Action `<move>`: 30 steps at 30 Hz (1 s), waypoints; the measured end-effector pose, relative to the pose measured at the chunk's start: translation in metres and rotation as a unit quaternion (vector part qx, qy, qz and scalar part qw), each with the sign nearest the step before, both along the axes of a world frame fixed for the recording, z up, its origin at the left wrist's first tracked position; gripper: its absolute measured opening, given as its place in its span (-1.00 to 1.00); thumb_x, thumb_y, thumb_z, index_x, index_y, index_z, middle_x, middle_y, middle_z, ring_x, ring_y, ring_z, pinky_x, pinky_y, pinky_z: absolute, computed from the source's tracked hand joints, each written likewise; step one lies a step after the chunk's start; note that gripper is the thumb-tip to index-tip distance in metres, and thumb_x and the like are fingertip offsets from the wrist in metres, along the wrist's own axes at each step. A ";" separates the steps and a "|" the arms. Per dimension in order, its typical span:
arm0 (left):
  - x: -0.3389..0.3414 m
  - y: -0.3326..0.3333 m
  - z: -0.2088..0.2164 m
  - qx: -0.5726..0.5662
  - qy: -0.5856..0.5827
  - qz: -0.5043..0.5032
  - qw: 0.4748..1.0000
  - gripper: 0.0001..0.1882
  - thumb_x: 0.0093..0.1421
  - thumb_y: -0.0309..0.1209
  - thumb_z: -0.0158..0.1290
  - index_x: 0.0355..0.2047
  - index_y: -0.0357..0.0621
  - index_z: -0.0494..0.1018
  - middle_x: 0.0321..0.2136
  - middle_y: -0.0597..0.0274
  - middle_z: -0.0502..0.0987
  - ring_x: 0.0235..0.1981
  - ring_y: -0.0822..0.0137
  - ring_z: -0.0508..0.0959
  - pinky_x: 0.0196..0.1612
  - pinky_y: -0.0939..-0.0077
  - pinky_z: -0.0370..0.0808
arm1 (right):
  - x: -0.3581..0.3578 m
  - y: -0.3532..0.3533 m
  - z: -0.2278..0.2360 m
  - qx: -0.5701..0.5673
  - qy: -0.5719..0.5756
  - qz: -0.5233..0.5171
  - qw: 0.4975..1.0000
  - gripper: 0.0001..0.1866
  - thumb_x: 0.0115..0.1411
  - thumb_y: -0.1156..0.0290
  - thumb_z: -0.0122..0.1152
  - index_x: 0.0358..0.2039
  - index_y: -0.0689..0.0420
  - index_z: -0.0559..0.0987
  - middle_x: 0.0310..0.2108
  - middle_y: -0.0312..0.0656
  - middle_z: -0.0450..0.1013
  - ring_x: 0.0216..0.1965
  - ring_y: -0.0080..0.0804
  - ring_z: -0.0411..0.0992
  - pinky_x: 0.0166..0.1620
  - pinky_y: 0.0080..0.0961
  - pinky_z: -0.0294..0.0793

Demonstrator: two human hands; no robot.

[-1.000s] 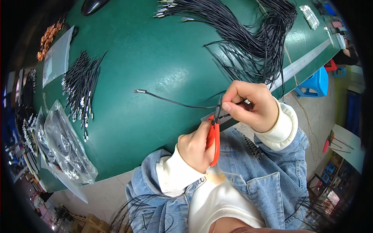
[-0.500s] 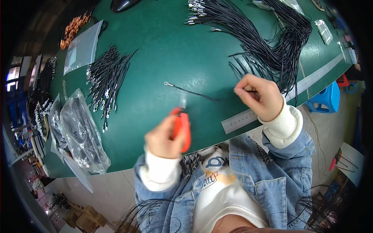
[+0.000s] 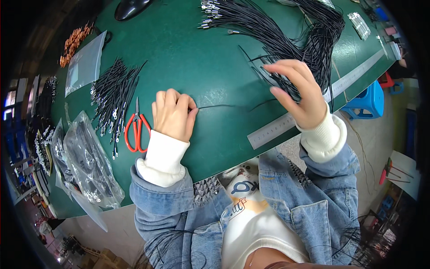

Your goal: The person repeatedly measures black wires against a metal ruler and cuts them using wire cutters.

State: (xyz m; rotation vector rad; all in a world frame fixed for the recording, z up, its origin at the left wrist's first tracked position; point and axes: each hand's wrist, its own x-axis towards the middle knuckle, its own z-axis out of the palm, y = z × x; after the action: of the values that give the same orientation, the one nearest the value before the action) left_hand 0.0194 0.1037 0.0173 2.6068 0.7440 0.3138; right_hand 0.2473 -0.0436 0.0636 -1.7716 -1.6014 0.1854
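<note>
My left hand point(image 3: 172, 114) lies low on the table with its fingers closed, pinching one end of a short black wire point(image 3: 216, 106). The ring terminal on that wire does not show; my fingers hide that end. Above the table's right half, my right hand point(image 3: 298, 92) is open, thumb and fingers apart. Another black wire end point(image 3: 262, 104) lies under its thumb, beside the long bundle of black wires point(image 3: 286, 42). Scissors with red handles point(image 3: 136, 127) rest left of my left hand, blades pointing away from me.
A pile of short black wires with ring terminals point(image 3: 115, 92) lies at left, next to clear plastic bags point(image 3: 92, 157). Copper-coloured parts point(image 3: 75, 42) are at the far left. A steel ruler point(image 3: 271, 131) lies along the near right edge. A blue stool point(image 3: 367, 103) stands beyond it.
My left hand has put the scissors down at left and taken hold of the short wire's terminal end. My right hand has opened its fingers.
</note>
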 end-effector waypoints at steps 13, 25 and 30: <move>0.032 -0.109 0.007 -0.104 -0.080 -0.042 0.990 -0.80 -0.07 -0.59 0.13 -0.42 -0.17 0.38 -0.46 0.16 0.36 -0.40 0.12 0.36 -0.32 0.31 0.27 | -0.065 -0.086 -0.031 -0.085 -0.054 0.032 0.994 -0.44 -0.24 0.51 0.26 -0.09 0.21 0.51 -0.03 -0.17 0.43 -0.07 -0.27 0.40 -0.09 -0.38 0.39; 0.010 -0.103 0.010 -0.103 -0.097 -0.070 0.987 -0.78 -0.14 -0.64 0.19 -0.42 -0.16 0.50 -0.48 0.26 0.42 -0.43 0.22 0.41 -0.36 0.41 0.29 | -0.073 -0.098 -0.045 -0.114 -0.072 0.016 0.991 -0.48 -0.12 0.45 0.21 -0.04 0.14 0.50 0.07 -0.27 0.38 0.12 -0.41 0.31 0.17 -0.30 0.18; 0.017 -0.105 0.010 -0.122 -0.101 -0.083 0.984 -0.77 -0.13 -0.67 0.18 -0.42 -0.19 0.49 -0.47 0.23 0.43 -0.44 0.21 0.41 -0.36 0.40 0.31 | -0.069 -0.102 -0.047 -0.109 -0.085 0.002 0.990 -0.51 -0.09 0.47 0.18 -0.04 0.13 0.50 0.07 -0.27 0.38 0.14 -0.43 0.30 0.19 -0.27 0.16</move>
State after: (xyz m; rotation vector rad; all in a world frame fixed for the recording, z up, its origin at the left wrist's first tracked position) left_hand 0.0367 -0.0010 0.0276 2.3445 0.4620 0.4021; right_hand 0.1787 -0.1457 0.0165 -1.9964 -1.7613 0.2224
